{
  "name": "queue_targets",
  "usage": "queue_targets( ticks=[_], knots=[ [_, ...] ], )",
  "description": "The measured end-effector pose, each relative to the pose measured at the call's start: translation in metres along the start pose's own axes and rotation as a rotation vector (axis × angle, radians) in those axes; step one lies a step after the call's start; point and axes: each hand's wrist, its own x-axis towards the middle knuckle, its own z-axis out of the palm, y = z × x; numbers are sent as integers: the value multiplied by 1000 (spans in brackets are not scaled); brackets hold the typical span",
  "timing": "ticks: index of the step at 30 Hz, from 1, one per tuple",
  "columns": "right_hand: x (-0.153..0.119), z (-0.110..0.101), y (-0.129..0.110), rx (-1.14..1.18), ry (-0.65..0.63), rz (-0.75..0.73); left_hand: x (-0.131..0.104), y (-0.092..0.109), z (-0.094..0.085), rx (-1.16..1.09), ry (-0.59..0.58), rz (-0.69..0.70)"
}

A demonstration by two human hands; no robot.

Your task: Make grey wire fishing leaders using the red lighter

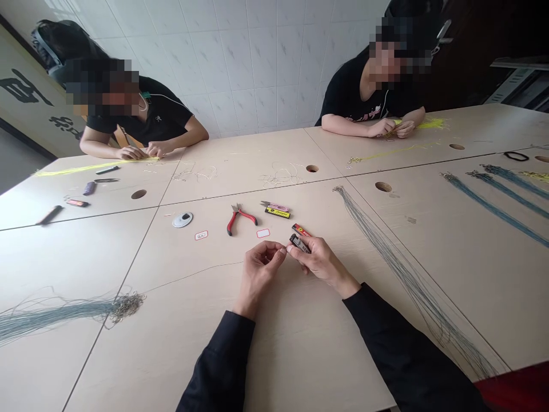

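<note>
My left hand (259, 269) is closed, pinching the end of a thin blue-grey cord (193, 274) between thumb and forefinger. That cord trails left across the table toward a bundle of similar cords (55, 315) with a clump of small metal-looking ends. A dark lighter (299, 245) with pale lettering is gripped in my right hand (321, 260). The thumb of this hand meets the left fingertips at the cord's end; what exactly lies between them is too small to make out. Just behind the right hand lies a red printed item (301, 230), partly covered.
Red-handled pliers (232, 222), small pink snips (277, 207), a yellow-and-black lighter (278, 213), two labels and a round disc (182, 220) lie ahead. Another cord bundle (386, 252) stretches along the right. Two people sit opposite, handling yellow cords (86, 167). Round holes (383, 186) pierce the table.
</note>
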Motion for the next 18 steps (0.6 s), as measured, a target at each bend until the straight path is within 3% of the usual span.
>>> queue_targets(
  ticks=[9, 18],
  knots=[
    [1, 0, 4, 63, -48, 16, 0, -3, -1, 56, -21, 31],
    [-2, -1, 0, -109, 37, -45, -1, -3, 2, 6, -48, 17]
  ],
)
